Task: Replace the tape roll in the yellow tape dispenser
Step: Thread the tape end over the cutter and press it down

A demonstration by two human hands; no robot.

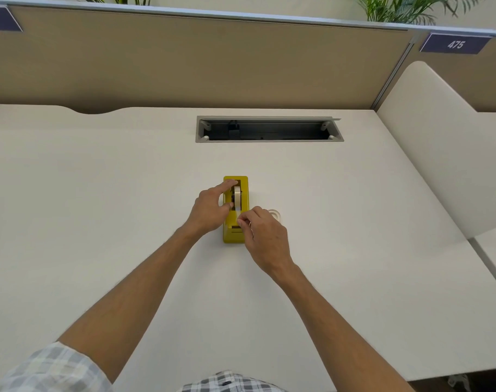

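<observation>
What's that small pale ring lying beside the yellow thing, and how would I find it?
Start at the long cable slot set into the white desk, then come toward the person to the yellow tape dispenser. Just right of it, past the right hand, lies a loose tape roll. Unlike the roll mounted upright in the dispenser, it lies flat on the desk.

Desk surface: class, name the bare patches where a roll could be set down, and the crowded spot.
Bare desk lies left of the left hand, and between the yellow tape dispenser and the cable slot. Crowded: the dispenser's right side, where the right hand and a spare roll sit.
</observation>
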